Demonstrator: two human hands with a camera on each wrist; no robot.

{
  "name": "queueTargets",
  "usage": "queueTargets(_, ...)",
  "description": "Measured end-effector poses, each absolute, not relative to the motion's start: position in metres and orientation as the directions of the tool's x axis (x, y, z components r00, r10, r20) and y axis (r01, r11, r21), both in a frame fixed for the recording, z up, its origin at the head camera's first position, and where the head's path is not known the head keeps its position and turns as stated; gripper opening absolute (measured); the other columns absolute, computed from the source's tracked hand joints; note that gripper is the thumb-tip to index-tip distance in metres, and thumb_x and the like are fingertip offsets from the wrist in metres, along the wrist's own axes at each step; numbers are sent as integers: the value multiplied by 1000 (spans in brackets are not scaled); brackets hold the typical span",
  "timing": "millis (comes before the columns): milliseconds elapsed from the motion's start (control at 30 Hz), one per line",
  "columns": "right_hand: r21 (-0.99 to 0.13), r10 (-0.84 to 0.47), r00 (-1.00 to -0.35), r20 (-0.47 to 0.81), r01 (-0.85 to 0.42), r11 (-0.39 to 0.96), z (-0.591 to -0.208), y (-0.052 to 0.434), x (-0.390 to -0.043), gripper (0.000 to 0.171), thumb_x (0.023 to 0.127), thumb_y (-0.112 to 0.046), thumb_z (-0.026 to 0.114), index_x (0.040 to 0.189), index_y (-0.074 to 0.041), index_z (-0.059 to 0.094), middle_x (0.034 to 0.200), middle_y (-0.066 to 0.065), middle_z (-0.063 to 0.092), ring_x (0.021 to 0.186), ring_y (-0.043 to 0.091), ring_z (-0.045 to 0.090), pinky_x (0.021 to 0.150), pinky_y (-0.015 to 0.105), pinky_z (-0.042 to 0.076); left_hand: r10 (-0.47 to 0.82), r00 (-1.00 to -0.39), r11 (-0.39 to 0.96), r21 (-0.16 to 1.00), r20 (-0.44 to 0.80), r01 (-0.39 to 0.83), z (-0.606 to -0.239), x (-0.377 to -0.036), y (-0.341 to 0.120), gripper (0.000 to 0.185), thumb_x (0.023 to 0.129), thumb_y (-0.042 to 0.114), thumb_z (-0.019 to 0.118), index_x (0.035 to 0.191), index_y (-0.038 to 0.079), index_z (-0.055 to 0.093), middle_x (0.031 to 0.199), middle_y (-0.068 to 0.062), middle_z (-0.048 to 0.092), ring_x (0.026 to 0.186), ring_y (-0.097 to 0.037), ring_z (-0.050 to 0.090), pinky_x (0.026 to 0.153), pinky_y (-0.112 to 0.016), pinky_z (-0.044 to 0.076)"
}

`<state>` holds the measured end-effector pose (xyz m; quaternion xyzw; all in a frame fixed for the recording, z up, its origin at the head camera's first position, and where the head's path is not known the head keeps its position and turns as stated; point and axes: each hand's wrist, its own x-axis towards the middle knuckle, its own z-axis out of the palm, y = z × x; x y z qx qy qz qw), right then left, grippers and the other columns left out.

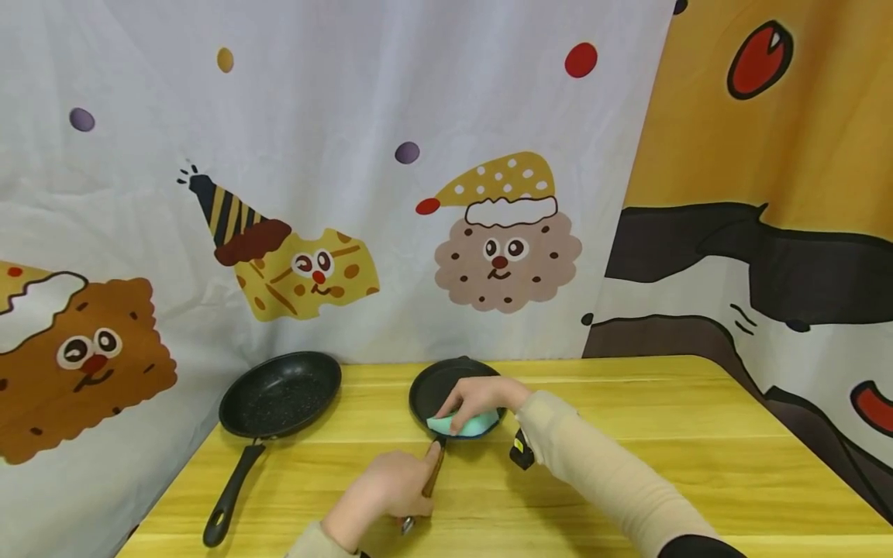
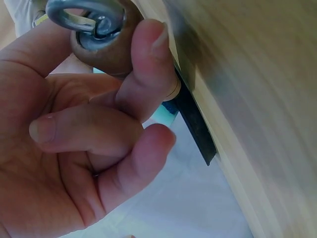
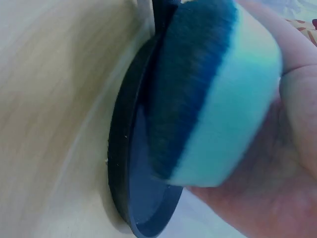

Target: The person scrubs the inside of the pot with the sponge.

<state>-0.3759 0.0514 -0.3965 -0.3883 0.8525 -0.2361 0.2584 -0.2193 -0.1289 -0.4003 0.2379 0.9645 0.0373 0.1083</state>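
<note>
Head: sponge (image 1: 466, 424) under R hand (image 1: 480, 397) (L hand (image 1: 387, 490) on handle (image 1: 432, 473)).

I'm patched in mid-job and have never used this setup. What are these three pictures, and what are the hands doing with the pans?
There is no machine here: a person works with bare hands and wears three cameras. The wide picture comes from the head, looking down at a yellow table in front of a cartoon curtain. The other two come from the wrists, very close up and tilted.

The left hand grips the wooden handle of the small pan; the left wrist view shows the fingers curled round the handle's end, with its metal hanging ring. The right hand holds a sponge, teal with a dark scrubbing side, against that pan; the right wrist view shows the dark side on the pan's rim.

A larger black pan lies untouched to the left.
</note>
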Motion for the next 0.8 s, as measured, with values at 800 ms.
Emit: queueTargets(800, -540, -772, -591, -233, -582, 608, -397, 20, -381, 33, 81, -12, 77, 110, -28, 75, 120, -12, 64, 112, 10, 56, 78, 24, 49, 525, -813, 848, 242, -253, 472, -392, -218, -131, 77, 86, 28, 71, 147, -3, 35, 52, 5, 51, 44, -8, 49, 58, -23, 46)
